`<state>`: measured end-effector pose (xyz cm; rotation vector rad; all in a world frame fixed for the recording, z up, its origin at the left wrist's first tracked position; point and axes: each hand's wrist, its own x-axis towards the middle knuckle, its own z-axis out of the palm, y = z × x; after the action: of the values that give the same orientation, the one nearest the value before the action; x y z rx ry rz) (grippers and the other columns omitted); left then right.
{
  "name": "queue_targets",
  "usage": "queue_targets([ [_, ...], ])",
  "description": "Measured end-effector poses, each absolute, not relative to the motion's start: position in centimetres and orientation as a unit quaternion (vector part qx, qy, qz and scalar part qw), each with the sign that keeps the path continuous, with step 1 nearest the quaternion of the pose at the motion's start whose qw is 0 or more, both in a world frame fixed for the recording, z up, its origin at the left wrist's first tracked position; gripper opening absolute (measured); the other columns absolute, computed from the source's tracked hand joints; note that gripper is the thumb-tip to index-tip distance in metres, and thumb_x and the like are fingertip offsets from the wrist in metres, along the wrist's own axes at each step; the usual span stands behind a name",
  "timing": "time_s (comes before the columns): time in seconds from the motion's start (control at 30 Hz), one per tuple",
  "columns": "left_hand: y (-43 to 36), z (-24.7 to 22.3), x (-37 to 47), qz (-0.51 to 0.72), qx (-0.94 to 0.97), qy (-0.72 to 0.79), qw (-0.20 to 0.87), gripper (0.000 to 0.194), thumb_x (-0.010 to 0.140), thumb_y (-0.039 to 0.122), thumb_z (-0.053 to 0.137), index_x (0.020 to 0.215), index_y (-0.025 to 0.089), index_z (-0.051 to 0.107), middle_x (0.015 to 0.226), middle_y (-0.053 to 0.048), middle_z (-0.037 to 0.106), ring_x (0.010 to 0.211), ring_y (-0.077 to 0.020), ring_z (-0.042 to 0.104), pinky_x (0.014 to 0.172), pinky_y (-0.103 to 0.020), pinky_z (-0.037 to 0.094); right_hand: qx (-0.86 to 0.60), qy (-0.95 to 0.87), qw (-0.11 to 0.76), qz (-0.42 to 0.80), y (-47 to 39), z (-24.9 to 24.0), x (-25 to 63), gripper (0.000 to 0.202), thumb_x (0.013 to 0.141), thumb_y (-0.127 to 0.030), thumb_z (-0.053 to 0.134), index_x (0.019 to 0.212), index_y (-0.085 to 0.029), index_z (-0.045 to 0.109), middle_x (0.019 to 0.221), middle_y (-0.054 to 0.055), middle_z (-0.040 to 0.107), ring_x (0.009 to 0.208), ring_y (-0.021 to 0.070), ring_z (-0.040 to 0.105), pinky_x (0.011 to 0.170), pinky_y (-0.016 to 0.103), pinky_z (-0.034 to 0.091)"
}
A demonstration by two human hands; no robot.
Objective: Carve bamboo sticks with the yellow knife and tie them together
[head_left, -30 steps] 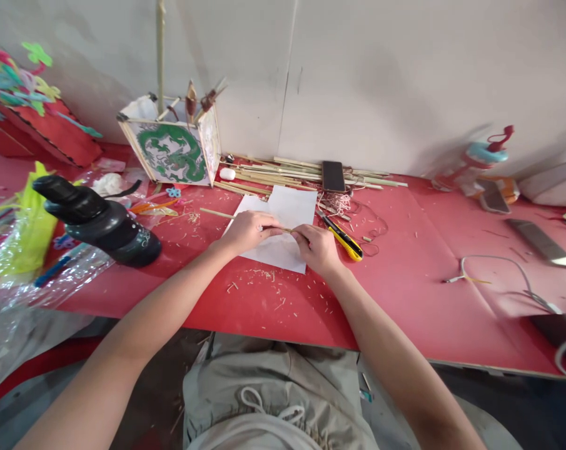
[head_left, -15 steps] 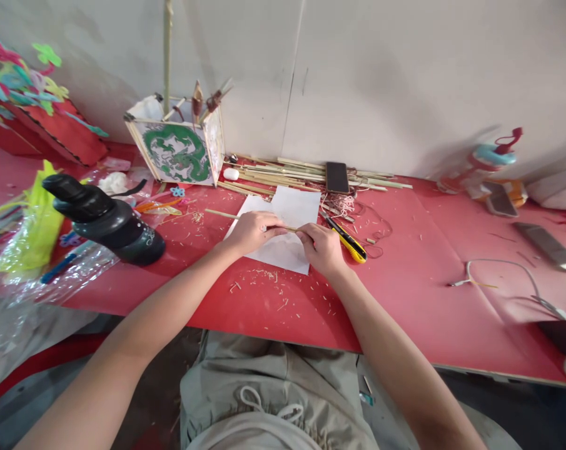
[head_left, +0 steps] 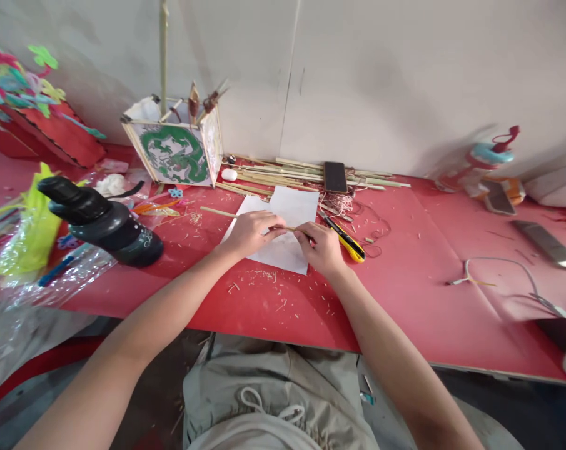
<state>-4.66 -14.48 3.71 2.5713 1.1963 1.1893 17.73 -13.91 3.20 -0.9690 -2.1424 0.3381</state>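
Note:
A thin bamboo strip (head_left: 218, 212) runs crosswise over the white paper (head_left: 287, 256), one end sticking out to the left. My left hand (head_left: 254, 231) is closed around its middle, knuckles up. Pinched between the fingers of my right hand (head_left: 319, 245) is the strip's right part; its tip there is hidden. A short length shows in the gap between both hands. Just right of my right hand lies a yellow and black utility knife (head_left: 348, 240). Pale shavings (head_left: 273, 275) are scattered on the red table in front of the paper.
Behind the paper lie several bamboo strips (head_left: 264, 175) and a black phone (head_left: 335, 177). A dragon-pictured box (head_left: 172, 153) stands at the back left, with a dark bottle (head_left: 104, 225) before it. Thin string (head_left: 341, 205) lies near the knife. A cable (head_left: 498, 261) is at the right.
Both hands keep their hold on the bamboo strip in nearly the same place. The whole view has shifted slightly.

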Motion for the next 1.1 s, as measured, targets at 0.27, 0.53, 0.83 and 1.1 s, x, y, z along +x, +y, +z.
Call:
queue_targets([
  [0.27,-14.9,3.8,-3.9,0.424,0.8,0.415,0.09,0.024,0.099,0.041,0.057,0.094,0.023,0.072,0.087,-0.001,0.075,0.082,-0.0152,0.068,0.079,-0.031,0.05,-0.395,-0.828,0.373,0.136,-14.4,3.8,17.5,0.018,0.096,-0.03,0.056,0.096,-0.019,0.071,0.087,0.006,0.075,0.072,0.0184,0.065,0.069,0.029,0.045],
  [0.53,-14.9,3.9,-3.5,0.431,0.79,0.424,0.098,0.019,0.097,0.037,0.062,0.087,0.022,0.07,0.08,0.002,0.072,0.074,-0.0131,0.066,0.08,-0.032,0.046,-0.406,-0.814,0.381,0.168,-14.7,4.3,17.2,0.028,0.1,-0.033,0.048,0.095,-0.019,0.071,0.085,0.007,0.075,0.073,0.0197,0.066,0.069,0.029,0.044],
  [0.83,-14.8,3.8,-3.4,0.414,0.805,0.421,0.044,0.023,0.1,0.041,0.059,0.092,0.022,0.069,0.087,0.0,0.075,0.085,-0.0162,0.068,0.085,-0.035,0.044,-0.441,-0.801,0.371,0.164,-14.5,4.2,17.1,0.026,0.095,-0.032,0.051,0.083,-0.018,0.07,0.069,0.005,0.069,0.059,0.0171,0.058,0.06,0.028,0.038],
  [1.1,-14.5,3.7,-4.0,0.396,0.825,0.403,0.026,0.027,0.102,0.044,0.054,0.095,0.023,0.071,0.094,-0.002,0.077,0.09,-0.0169,0.068,0.087,-0.036,0.044,-0.443,-0.805,0.35,0.184,-14.6,4.0,17.0,0.026,0.095,-0.033,0.053,0.085,-0.019,0.072,0.067,0.004,0.068,0.057,0.0165,0.058,0.058,0.028,0.037],
])
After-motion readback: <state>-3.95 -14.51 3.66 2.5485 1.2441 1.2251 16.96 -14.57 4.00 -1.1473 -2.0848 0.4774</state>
